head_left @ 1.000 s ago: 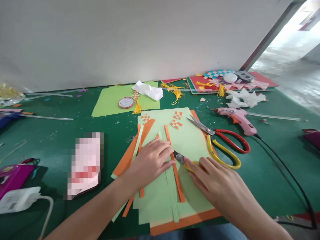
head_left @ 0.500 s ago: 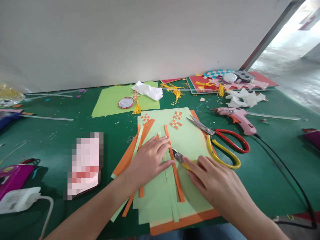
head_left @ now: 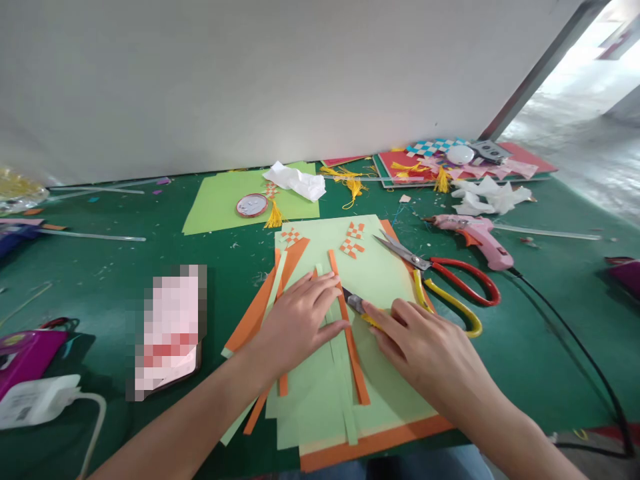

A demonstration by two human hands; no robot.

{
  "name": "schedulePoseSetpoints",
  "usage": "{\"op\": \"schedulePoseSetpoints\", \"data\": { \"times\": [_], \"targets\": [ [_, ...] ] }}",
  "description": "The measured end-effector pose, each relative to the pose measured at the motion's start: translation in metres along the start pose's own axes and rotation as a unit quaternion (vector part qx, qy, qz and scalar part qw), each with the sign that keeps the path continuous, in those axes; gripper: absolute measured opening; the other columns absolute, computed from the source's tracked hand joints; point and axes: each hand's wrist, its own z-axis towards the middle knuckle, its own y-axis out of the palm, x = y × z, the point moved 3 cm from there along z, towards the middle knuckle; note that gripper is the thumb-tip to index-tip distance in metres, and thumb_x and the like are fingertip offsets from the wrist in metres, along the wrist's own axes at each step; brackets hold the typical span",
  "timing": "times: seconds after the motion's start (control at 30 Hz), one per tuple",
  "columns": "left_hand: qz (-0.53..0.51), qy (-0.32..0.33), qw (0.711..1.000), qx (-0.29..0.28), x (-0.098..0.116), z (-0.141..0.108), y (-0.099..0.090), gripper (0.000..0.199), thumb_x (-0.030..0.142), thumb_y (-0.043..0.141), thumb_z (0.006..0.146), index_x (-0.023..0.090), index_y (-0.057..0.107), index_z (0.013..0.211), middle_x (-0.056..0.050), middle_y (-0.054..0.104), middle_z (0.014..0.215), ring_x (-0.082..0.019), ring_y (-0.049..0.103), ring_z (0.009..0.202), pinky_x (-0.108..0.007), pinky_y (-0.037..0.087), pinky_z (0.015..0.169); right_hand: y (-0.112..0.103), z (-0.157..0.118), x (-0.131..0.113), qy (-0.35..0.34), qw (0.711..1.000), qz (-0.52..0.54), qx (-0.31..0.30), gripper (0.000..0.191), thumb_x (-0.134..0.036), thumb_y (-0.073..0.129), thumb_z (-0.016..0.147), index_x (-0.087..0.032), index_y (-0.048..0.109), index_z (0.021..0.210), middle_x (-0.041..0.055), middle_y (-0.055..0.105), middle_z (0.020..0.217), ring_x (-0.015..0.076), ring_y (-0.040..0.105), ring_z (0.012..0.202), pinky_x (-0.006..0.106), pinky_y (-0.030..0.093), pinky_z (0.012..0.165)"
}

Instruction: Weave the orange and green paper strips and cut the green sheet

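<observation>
My left hand (head_left: 305, 320) lies flat with fingers stretched over the paper strips, its fingertips touching an orange strip (head_left: 356, 367). A pale green strip (head_left: 345, 393) runs out from beneath that hand. My right hand (head_left: 420, 340) is closed around a yellow utility knife (head_left: 356, 304), whose blade tip meets the orange strip's right edge. Under both hands is light green paper (head_left: 320, 417) with an orange sheet (head_left: 380, 437) showing below it. Small orange-and-green checkered woven pieces (head_left: 353, 248) rest near the paper's top. Scissors (head_left: 425, 263) with red and yellow handles lie to the right.
A pink glue gun (head_left: 475, 237) with a black cord lies at right. On the left are a phone (head_left: 173, 333) and a white charger (head_left: 40, 400). Behind sit green sheets (head_left: 215, 200), a crumpled tissue (head_left: 296, 181) and yellow tassels (head_left: 353, 187). A wall (head_left: 250, 80) stands behind.
My right hand has moved slightly up and left with the knife, bringing the blade to the orange strip's edge. My left hand stays in place.
</observation>
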Motion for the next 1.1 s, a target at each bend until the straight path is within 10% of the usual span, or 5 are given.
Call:
{"op": "schedulePoseSetpoints", "data": {
  "times": [0.73,1.1],
  "targets": [
    [-0.022,0.069,0.997,0.022,0.004,-0.003,-0.002,0.032,0.041,0.048,0.097,0.015,0.062,0.110,-0.007,0.067,0.120,-0.020,0.057,0.121,-0.043,0.031,0.117,-0.008,-0.017,-0.002,-0.031,0.999,0.003,0.013,0.035,-0.022,0.037,0.098,-0.017,0.066,0.118,0.0023,0.054,0.073,0.0112,0.050,0.053,0.028,0.033,0.051],
    [0.013,0.014,1.000,-0.003,-0.004,0.000,0.005,0.058,0.059,0.045,0.092,0.014,0.052,0.129,-0.010,0.051,0.143,-0.025,0.041,0.137,-0.045,0.030,0.117,-0.010,-0.017,-0.004,-0.026,0.999,0.000,0.021,0.037,-0.024,0.033,0.100,-0.017,0.066,0.117,0.0020,0.054,0.072,0.0121,0.049,0.052,0.029,0.032,0.051]
  ]
}}
